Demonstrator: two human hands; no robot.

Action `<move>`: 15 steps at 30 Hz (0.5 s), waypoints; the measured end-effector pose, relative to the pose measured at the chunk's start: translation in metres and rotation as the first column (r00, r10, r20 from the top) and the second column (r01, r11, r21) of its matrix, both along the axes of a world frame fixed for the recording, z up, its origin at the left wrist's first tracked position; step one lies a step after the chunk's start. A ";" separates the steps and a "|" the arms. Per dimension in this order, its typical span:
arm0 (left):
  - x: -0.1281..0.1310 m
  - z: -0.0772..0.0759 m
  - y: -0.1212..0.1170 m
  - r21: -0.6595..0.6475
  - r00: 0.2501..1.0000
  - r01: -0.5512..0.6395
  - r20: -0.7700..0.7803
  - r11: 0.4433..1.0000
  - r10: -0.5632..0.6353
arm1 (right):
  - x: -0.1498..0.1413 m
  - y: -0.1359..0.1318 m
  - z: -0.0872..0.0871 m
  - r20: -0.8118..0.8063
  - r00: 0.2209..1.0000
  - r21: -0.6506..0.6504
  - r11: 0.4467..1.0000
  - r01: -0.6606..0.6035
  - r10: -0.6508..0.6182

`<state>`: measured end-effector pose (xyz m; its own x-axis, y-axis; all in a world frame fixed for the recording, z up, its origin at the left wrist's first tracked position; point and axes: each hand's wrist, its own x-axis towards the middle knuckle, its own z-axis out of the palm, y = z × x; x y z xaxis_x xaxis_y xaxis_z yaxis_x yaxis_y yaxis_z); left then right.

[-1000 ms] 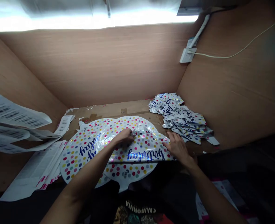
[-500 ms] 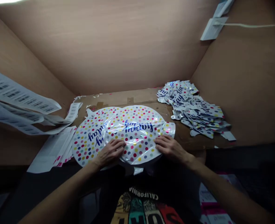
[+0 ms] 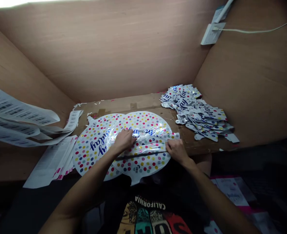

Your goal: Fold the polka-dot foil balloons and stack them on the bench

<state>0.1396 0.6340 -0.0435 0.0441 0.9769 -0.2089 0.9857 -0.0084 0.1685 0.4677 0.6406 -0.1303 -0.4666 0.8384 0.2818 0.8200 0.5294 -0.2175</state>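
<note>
A polka-dot foil balloon (image 3: 147,143), flat and partly folded over, lies across other flat foil balloons (image 3: 90,151) with blue lettering. My left hand (image 3: 124,140) is closed on its upper left part, fingers curled at the fold. At the right end, my right hand (image 3: 177,149) grips its edge with bent fingers. Below the fold shows the dotted lower part of another round balloon (image 3: 138,165), its tail pointing towards me. The fingertips of both hands are partly hidden.
Folded dotted balloons (image 3: 199,113) are heaped at the right. On the left hang barcode label strips (image 3: 21,110) above a fanned stack of white packets (image 3: 51,159). Wooden panels (image 3: 124,48) enclose the cardboard-covered table (image 3: 145,102). A white socket with a cable (image 3: 213,32) is on the right panel.
The top balloon's near edge has been folded away from me, uncovering the balloon below. My left hand moved forward and right with it; my right hand closed on the edge.
</note>
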 end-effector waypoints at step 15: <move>0.057 0.021 -0.049 -0.283 0.128 -0.036 0.950 0.958 0.285 | -0.051 -0.031 0.036 -0.751 0.341 -0.651 0.551 -0.522 -0.566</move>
<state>0.1966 0.5853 -0.0221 0.1774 0.9485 -0.2624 -0.0408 0.2735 0.9610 0.4164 0.6091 -0.0947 -0.3760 0.8986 -0.2261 -0.1671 -0.3058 -0.9373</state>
